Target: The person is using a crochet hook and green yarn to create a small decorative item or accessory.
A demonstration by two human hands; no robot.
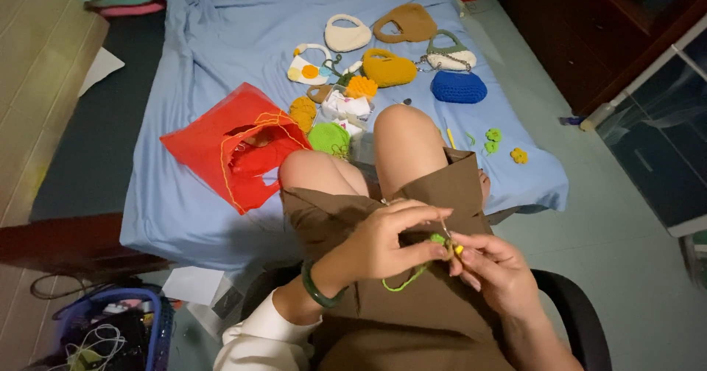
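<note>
My left hand [387,240] pinches a small green crocheted piece [439,239] over my lap, and a strand of green yarn [403,282] trails down from it. My right hand [495,266] holds a thin crochet hook with a yellow grip [457,249] against the same piece. A dark green bangle [318,288] sits on my left wrist. Both hands are close together above my brown shorts [412,319]. My bare knees [401,131] rest against the bed's edge.
A bed with a blue sheet [221,54] holds a red plastic bag [228,146], several crocheted handbags such as a blue one [458,86] and a yellow one [389,67], and small green flowers [492,139]. A blue basket [118,330] stands lower left. A dark cabinet [589,32] is at right.
</note>
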